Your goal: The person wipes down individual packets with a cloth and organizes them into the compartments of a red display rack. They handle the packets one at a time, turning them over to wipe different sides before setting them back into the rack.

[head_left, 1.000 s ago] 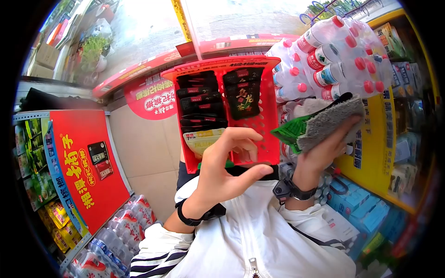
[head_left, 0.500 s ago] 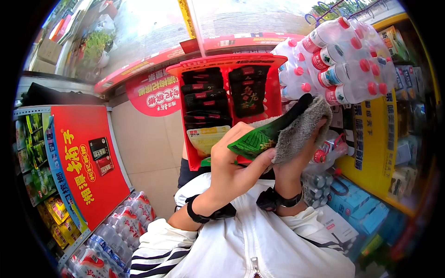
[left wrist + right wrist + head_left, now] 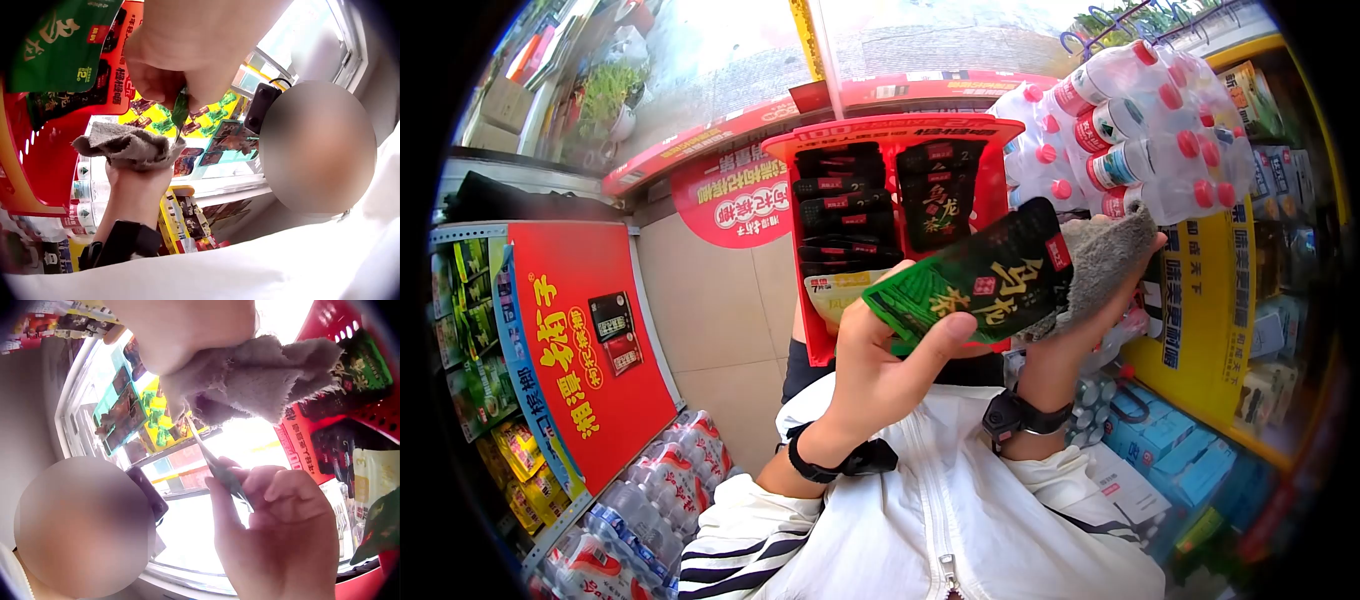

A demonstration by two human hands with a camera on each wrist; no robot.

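Observation:
My left hand (image 3: 892,345) pinches the lower left end of a green and black pouch (image 3: 990,280), thumb across its printed front. My right hand (image 3: 1090,330) grips a grey cloth (image 3: 1105,268) at the pouch's other end. In the right wrist view the pouch (image 3: 225,478) is seen edge-on between the left hand (image 3: 278,525) and the cloth (image 3: 250,381). Behind the pouch stands a red basket (image 3: 990,200) with a row of dark pouches (image 3: 845,205) on its left side, more dark pouches (image 3: 935,190) on its right, and a pale yellow pouch (image 3: 835,290) near me.
Wrapped bottles (image 3: 1120,140) are stacked right of the basket, beside a yellow display panel (image 3: 1215,310). Blue boxes (image 3: 1170,440) lie at the lower right. To the left stand a red display board (image 3: 590,350) and packed bottles (image 3: 650,500); tiled floor (image 3: 720,320) lies between.
The left hand, empty at first, has taken hold of the pouch. The cloth and right hand came left to it, then moved back right, and the pouch's printed front now faces up.

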